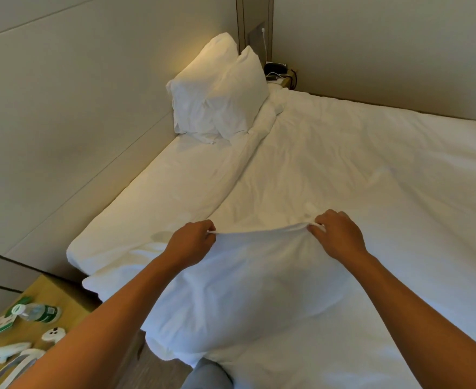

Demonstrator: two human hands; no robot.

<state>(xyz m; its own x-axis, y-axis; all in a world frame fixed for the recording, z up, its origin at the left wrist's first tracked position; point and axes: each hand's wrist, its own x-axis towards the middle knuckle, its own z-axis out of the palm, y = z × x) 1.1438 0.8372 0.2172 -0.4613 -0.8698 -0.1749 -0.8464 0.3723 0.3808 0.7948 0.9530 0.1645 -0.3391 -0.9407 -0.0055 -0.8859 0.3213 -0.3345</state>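
Hotel room, bed [161, 197] in white linen against padded wall. Pillows [217, 94] stacked at head corner. My left hand [190, 240] pinches duvet [248, 276] edge, well toward me from pillows; my right hand [336, 234] grips same edge, further right. Duvet edge lifted between my hands. Tabletop [51, 287] with water bottle [36, 313], far down-left of pillows.

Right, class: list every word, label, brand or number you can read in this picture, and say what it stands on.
No text here can be read.
Water bottle: green label, print too blurred.
Green card beside it: print too small.
White sheet: no print.
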